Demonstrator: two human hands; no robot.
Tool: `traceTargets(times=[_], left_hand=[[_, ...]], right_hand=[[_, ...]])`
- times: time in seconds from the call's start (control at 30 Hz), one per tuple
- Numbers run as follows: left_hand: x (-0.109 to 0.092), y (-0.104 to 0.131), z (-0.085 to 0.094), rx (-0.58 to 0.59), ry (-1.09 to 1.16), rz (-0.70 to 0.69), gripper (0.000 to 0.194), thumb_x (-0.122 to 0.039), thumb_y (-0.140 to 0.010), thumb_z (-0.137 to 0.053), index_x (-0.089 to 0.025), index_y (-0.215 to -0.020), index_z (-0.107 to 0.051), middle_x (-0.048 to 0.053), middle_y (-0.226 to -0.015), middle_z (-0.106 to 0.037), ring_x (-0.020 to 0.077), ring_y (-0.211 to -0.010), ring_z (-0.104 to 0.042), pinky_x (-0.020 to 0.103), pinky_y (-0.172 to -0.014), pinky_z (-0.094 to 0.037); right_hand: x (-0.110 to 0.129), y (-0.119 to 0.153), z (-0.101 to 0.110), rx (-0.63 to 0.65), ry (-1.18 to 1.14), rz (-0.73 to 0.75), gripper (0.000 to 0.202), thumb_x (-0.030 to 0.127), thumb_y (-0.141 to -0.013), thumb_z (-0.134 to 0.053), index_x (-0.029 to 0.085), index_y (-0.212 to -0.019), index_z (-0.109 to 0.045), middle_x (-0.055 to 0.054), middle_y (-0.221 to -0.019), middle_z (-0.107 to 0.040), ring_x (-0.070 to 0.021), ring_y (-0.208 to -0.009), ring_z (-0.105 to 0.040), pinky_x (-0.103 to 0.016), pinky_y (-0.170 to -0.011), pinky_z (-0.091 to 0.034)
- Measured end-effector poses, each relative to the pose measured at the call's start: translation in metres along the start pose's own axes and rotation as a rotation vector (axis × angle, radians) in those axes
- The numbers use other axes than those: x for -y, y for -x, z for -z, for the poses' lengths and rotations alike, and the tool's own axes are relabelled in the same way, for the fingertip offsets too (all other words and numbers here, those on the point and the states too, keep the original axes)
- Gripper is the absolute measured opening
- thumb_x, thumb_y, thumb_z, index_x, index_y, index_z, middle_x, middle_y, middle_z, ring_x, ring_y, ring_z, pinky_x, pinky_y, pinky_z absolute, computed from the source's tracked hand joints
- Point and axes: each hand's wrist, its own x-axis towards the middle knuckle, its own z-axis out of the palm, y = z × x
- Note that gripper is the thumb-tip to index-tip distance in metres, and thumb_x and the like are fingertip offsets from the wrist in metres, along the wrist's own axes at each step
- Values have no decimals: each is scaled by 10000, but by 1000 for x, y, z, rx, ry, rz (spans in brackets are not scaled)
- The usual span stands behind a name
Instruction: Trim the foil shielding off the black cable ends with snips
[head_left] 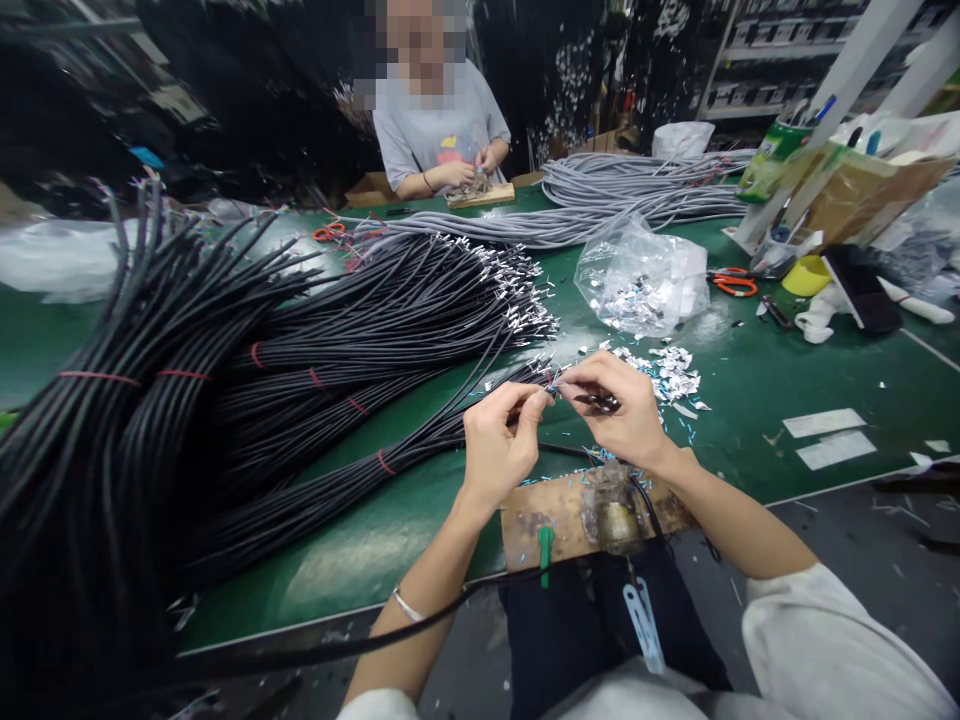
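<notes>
My left hand (504,440) is closed in a pinch on the end of a black cable, its fingertips close to those of my right hand. My right hand (621,410) pinches thin wires at that cable end and has a small dark tool (598,403) lying in its fingers. Beneath both hands, a wooden board (525,520) carries a worn metal fixture (619,520) and a green piece (545,552). Left of my hands lie thick bundles of black cables (360,350), bound with red ties and showing pale stripped ends.
White and blue scraps (671,375) lie beyond my right hand, near a clear plastic bag (645,280). Farther back are grey cable coils (555,215), orange-handled scissors (735,283) and a phone (861,288). Across the green table (757,400), a person (442,130) handles small parts.
</notes>
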Motion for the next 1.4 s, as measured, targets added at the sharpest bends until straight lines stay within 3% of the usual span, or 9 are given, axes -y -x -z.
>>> traceTargets(times=[0.23, 0.4, 0.73, 0.9, 1.07, 1.13, 1.23, 1.3, 1.4], left_hand=[[1, 0, 0, -27, 55, 16, 177, -294, -849, -564, -158, -785, -655, 26, -686, -634, 116, -597, -567, 218, -542, -436], [1, 0, 0, -32, 64, 15, 152, -284, -836, -585, -162, -790, -663, 27, -700, -637, 112, -600, -573, 211, -532, -445], [0, 2, -1, -84, 13, -23, 132, -266, -824, -600, -156, -786, -662, 22, -691, -642, 110, -597, -586, 215, -551, -464], [1, 4, -3, -104, -32, -47, 121, -253, -817, -608, -150, -790, -667, 21, -693, -651, 100, -576, -578, 211, -545, -456], [1, 4, -6, -103, -74, -106, 107, -238, -805, -619, -151, -779, -676, 10, -664, -642, 95, -559, -559, 214, -543, -446], [1, 4, -6, -121, -67, -111, 96, -232, -799, -626, -153, -780, -678, 8, -663, -639, 95, -558, -558, 214, -543, -447], [1, 4, -5, -156, -30, -103, 69, -218, -788, -641, -159, -785, -676, 7, -675, -641, 96, -561, -564, 213, -541, -452], [2, 4, -5, -162, -16, -105, 57, -209, -784, -645, -161, -790, -676, 6, -674, -637, 96, -557, -563, 214, -539, -456], [2, 5, -5, -155, -18, -118, 48, -199, -778, -651, -161, -796, -675, 1, -658, -622, 92, -540, -552, 213, -533, -454]], right_hand=[[0, -3, 4, 34, -20, -23, 107, 176, -842, -585, 197, -909, -666, -38, -841, -662, -135, -734, -593, -283, -626, -473], [-1, -9, 6, 56, -131, -162, 168, 296, -870, -577, 186, -804, -685, -26, -755, -672, -119, -678, -591, -271, -594, -453], [4, -4, 0, -74, -37, -165, 112, 270, -805, -652, 184, -740, -680, -1, -651, -653, -94, -537, -519, -243, -489, -417], [-1, 4, -5, -119, 127, 34, 48, 176, -820, -621, 195, -814, -664, -14, -708, -673, -116, -622, -591, -259, -564, -485], [-5, 10, -6, -140, 275, 333, 211, 118, -812, -582, 208, -987, -658, -20, -787, -699, -120, -663, -626, -248, -565, -503], [-3, 8, -5, -177, 217, 266, 165, 123, -787, -612, 200, -920, -672, -12, -752, -686, -113, -640, -610, -242, -561, -492], [2, 2, -3, -219, 102, -43, 46, 166, -781, -638, 182, -789, -680, -4, -686, -645, -96, -574, -548, -237, -525, -447], [4, -2, -1, -168, 29, -221, 77, 230, -792, -642, 177, -757, -684, 0, -662, -625, -91, -554, -516, -235, -509, -417], [3, -5, 0, -86, -85, -344, 122, 288, -778, -662, 173, -751, -692, 3, -654, -615, -90, -553, -498, -233, -503, -391]])
